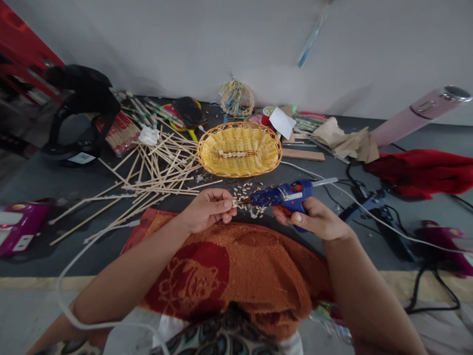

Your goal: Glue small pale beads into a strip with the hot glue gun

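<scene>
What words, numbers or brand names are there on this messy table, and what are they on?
None that I can read.
White label on the black object: too blurred.
Pale sticker on the left purple box: too small.
Pale patch on the blue glue gun: too small to tell any writing.

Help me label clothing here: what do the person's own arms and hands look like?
The left hand and right hand look bare: no gloves, rings or watch visible. The forearms are uncovered too. Patterned cloth, perhaps a sleeve, shows low by the left arm. A white cable crosses that arm.
</scene>
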`<state>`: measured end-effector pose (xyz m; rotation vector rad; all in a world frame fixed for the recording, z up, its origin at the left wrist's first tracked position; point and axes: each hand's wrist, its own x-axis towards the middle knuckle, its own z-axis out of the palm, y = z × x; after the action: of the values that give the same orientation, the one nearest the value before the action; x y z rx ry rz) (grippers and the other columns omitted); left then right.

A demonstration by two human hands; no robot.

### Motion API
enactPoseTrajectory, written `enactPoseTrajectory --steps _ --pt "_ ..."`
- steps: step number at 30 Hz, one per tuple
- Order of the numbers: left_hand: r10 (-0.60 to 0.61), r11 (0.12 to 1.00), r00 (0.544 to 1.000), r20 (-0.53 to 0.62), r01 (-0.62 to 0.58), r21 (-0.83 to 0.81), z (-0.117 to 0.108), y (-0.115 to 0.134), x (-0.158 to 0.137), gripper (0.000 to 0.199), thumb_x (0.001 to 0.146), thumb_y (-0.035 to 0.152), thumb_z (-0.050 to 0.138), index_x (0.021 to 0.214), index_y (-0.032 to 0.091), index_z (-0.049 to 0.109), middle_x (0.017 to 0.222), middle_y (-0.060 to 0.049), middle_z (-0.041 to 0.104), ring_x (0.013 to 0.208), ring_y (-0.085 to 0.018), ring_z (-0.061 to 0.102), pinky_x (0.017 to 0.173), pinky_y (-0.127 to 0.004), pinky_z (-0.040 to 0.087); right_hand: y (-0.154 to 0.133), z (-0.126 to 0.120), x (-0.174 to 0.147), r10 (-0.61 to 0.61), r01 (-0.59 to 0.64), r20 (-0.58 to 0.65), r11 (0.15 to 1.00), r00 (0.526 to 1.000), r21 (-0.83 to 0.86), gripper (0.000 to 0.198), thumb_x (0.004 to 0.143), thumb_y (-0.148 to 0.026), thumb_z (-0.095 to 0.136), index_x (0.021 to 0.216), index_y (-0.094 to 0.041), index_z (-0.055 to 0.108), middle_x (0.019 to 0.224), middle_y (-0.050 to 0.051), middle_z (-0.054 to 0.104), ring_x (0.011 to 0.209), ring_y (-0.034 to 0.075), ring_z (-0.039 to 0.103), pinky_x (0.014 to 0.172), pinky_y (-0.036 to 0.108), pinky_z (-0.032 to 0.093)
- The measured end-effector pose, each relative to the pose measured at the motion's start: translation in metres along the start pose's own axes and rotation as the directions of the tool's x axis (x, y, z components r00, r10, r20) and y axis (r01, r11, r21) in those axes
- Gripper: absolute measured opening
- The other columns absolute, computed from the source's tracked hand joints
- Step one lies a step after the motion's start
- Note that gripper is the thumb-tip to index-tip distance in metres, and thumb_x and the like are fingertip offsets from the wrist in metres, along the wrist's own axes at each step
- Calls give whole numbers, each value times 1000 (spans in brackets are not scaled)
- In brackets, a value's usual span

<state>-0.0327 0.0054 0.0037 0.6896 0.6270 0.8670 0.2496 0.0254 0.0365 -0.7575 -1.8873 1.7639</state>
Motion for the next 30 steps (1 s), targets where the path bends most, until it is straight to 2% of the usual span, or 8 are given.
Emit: enactPoseTrajectory --steps 23,25,27,28,30 --pt "-7 1000 999 -31 7 0 -3 -3 1 23 73 29 77 76 11 62 65 -3 65 52 -7 55 53 -20 45 4 -5 -1 1 -1 14 999 1000 35 39 87 -51 58 95 -13 61 81 5 57 65 11 44 58 24 37" --pt "7 1000 1000 -16 -7 0 -5 -5 2 21 76 27 75 77 11 63 68 -4 66 52 -7 55 54 -20 44 7 -7 -3 -11 16 -50 995 999 102 40 85 -52 60 95 -13 62 84 7 60 64 12 46 58 26 39" --pt "20 1000 1000 -17 -19 6 -7 -6 2 18 79 26 73 78 11 63 70 -4 66 53 -7 55 55 -20 44 10 -12 -5 -4 39 -195 984 981 175 41 83 -55 61 93 -15 62 86 8 62 65 14 50 57 27 41" --pt "22 1000 1000 -19 -22 8 -8 -6 2 17 79 25 72 78 11 63 70 -4 66 54 -7 55 55 -20 44 11 -17 -6 11 51 -287 977 958 209 42 83 -57 60 92 -17 62 86 8 62 64 14 52 55 27 42" --pt "18 1000 1000 -17 -18 11 -8 -7 2 17 79 25 72 77 11 62 71 -4 66 54 -7 55 55 -20 44 13 -28 -5 59 81 -468 959 882 272 45 83 -63 54 94 -20 62 85 6 61 60 13 51 50 26 42"
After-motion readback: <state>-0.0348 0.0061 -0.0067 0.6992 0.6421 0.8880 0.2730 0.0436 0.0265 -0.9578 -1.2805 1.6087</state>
